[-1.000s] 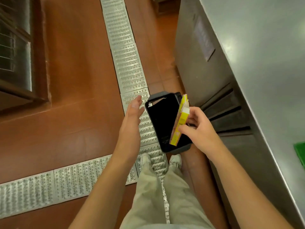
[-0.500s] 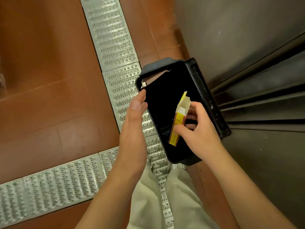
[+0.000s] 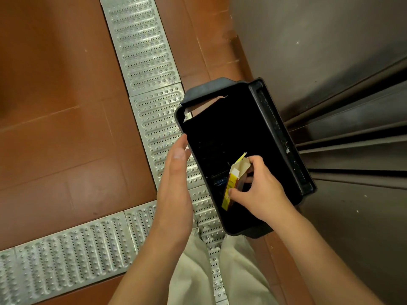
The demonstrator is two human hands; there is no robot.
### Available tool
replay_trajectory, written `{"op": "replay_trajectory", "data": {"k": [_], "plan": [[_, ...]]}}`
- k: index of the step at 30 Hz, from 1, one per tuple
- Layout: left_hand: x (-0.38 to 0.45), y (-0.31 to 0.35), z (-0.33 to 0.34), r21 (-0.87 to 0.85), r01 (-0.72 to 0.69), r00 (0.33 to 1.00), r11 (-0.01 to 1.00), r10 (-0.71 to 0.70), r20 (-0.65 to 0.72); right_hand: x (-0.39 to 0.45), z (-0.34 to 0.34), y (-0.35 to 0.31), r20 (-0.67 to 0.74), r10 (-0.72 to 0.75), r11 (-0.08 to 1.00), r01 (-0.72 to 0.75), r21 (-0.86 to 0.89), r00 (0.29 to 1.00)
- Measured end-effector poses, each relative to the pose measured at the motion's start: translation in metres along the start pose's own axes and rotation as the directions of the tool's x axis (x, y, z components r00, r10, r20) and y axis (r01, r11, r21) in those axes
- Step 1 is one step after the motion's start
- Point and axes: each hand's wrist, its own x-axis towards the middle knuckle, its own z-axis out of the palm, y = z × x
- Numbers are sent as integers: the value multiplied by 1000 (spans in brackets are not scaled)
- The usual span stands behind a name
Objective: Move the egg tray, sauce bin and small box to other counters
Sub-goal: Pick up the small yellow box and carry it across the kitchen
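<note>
A black plastic bin (image 3: pixel 275 126) stands on the floor against the steel counter front, its inside dark. My right hand (image 3: pixel 262 190) pinches a small yellow box (image 3: pixel 231 183) with an open top flap and holds it upright inside the bin's near half. My left hand (image 3: pixel 176 179) is flat with straight fingers just outside the bin's left wall, fingertips near its rim, holding nothing.
A perforated metal drain grate (image 3: pixel 145 51) runs across the brown tiled floor (image 3: pixel 55 128) and turns left below the bin. The steel counter front (image 3: pixel 330 51) with dark louvred slots (image 3: pixel 356 137) fills the right. My light trousers (image 3: pixel 198 271) show at the bottom.
My view has dropped closer to the bin. My right hand has lowered the yellow box deeper into it. My left hand has stayed beside the bin's left wall.
</note>
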Motion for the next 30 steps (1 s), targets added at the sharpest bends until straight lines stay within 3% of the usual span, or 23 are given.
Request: {"op": "replay_trajectory", "data": {"k": [10, 16, 25, 30], "plan": [[10, -11, 2, 7, 31, 999, 999, -31, 26, 6, 20, 13, -10, 38, 998, -38, -50, 999], [12, -11, 0, 3, 46, 999, 999, -46, 10, 9, 18, 7, -85, 28, 981, -11, 195, 996], [14, 7, -1, -7, 48, 999, 999, -48, -12, 2, 0, -18, -132, -17, 946, 59, 319, 991], [4, 38, 2, 2, 26, 1000, 1000, -26, 11, -16, -37, -47, -202, -19, 871, 115, 477, 979]]}}
